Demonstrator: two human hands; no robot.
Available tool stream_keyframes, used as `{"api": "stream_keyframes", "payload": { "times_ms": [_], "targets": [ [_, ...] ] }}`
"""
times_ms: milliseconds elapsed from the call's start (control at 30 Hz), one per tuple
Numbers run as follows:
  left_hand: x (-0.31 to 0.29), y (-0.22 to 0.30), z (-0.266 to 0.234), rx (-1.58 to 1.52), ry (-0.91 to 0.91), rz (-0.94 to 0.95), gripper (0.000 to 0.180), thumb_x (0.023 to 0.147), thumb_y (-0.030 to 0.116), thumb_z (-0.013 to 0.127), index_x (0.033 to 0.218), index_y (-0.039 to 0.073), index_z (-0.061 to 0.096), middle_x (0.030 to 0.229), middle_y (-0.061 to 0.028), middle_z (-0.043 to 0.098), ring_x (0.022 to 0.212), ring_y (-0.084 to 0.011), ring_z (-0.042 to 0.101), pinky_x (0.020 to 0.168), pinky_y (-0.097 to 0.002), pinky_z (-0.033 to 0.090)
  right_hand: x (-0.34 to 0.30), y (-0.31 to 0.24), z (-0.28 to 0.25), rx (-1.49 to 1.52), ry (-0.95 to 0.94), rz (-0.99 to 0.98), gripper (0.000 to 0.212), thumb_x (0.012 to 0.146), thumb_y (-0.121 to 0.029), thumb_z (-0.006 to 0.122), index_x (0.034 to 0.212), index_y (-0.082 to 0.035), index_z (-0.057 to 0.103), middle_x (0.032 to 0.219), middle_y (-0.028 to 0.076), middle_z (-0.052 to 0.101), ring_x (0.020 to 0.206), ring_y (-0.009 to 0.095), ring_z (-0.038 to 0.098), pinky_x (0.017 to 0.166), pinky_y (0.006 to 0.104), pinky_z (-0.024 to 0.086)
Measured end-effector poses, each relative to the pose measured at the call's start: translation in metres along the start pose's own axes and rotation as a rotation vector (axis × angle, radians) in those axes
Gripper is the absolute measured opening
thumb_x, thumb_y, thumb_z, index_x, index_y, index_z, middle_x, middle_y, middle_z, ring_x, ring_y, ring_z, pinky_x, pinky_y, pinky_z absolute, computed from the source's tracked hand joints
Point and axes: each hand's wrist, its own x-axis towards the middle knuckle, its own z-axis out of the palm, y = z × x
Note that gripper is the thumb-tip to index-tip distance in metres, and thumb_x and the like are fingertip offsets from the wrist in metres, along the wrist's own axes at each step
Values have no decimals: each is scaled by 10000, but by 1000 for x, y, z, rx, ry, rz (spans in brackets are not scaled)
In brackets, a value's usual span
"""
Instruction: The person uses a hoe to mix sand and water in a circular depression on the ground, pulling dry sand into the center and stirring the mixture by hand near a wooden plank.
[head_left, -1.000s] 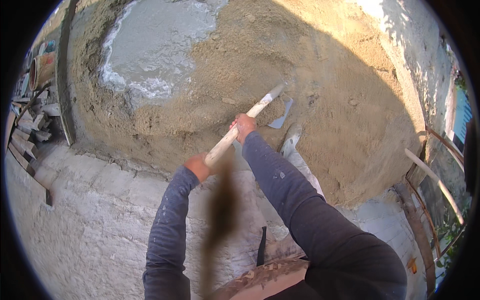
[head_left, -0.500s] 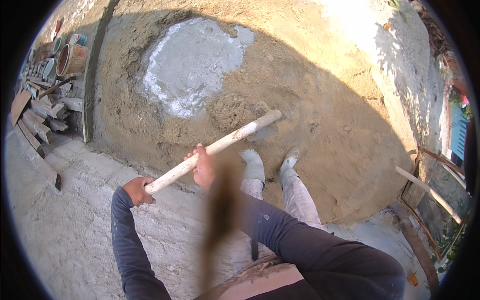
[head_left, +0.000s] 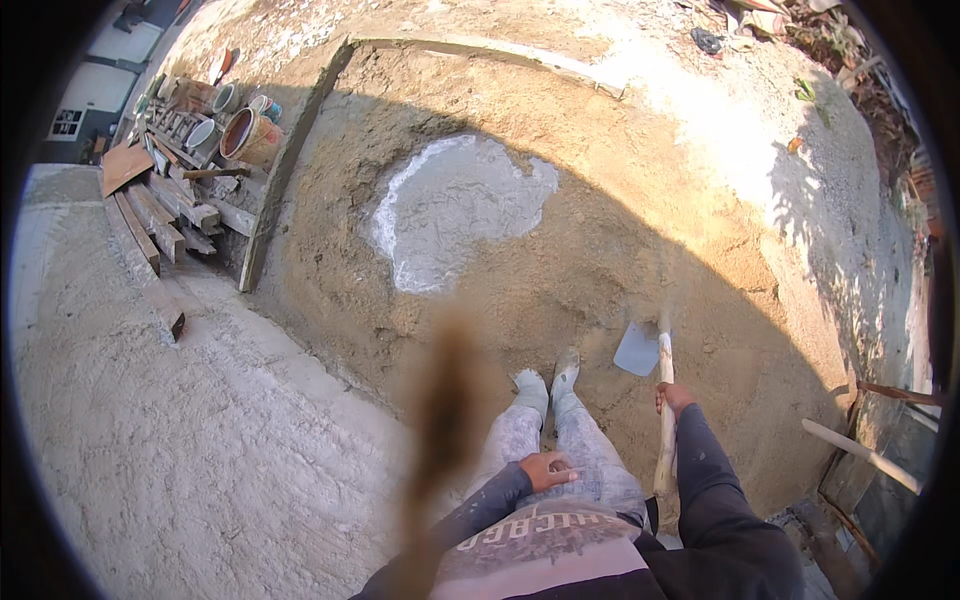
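While the right hand (head_left: 676,398) grips a wooden handle (head_left: 665,450) at lower right of the head view, with a pale blade (head_left: 637,350) beside its upper end, the left hand (head_left: 548,471), relaxed and unclenched, touches the trousers (head_left: 603,462) at lower centre.

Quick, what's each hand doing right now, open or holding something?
Left hand: open, loosely bent, at the trousers, no tool in it.
Right hand: closed around the wooden handle.
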Motion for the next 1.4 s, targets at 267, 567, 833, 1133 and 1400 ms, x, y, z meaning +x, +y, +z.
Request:
{"api": "stream_keyframes", "payload": {
  "times_ms": [267,567,833,1133,1400],
  "targets": [
    [-88,-169,-148,-595,1031,-150,193,896,235,656,851,53,608,676,-52,605,529,-158,555,492,-320,484,9,97,-76,-1417,-106,-249,383,796,-329,657,966,9,711,859,152,710,761,270,693,713,401,537],
    [-138,-227,-49,-638,1014,-447,198,891,242,647,940,53,616,790,-84,657,569,-202,625,514,-368,547,-15,149,-43,-749,204,-705,436,793,-419,623,959,-33,739,1032,199,696,972,303,679,847,395,526],
    [-66,-216,-27,-247,789,-454,192,878,235,659,881,44,633,714,-62,650,551,-165,614,514,-332,527,-37,135,-120,-1411,-115,-435,346,730,-353,648,892,-66,753,868,158,720,832,287,706,775,388,546],
    [7,-10,-60,-47,627,-62,229,874,273,667,928,52,638,766,-51,659,603,-153,616,551,-329,514,-4,183,-192,-1220,31,-435,527,733,-470,692,1044,-45,709,1033,189,704,967,329,680,832,422,528],
    [-12,-34,120,317,126,90,671,838,579,624,1250,49,617,1236,-131,640,1144,-262,580,992,-363,423,-105,156,-189,-1554,7,-379,356,722,-444,732,767,-90,751,773,92,715,755,235,694,687,404,534]
  ]
}}
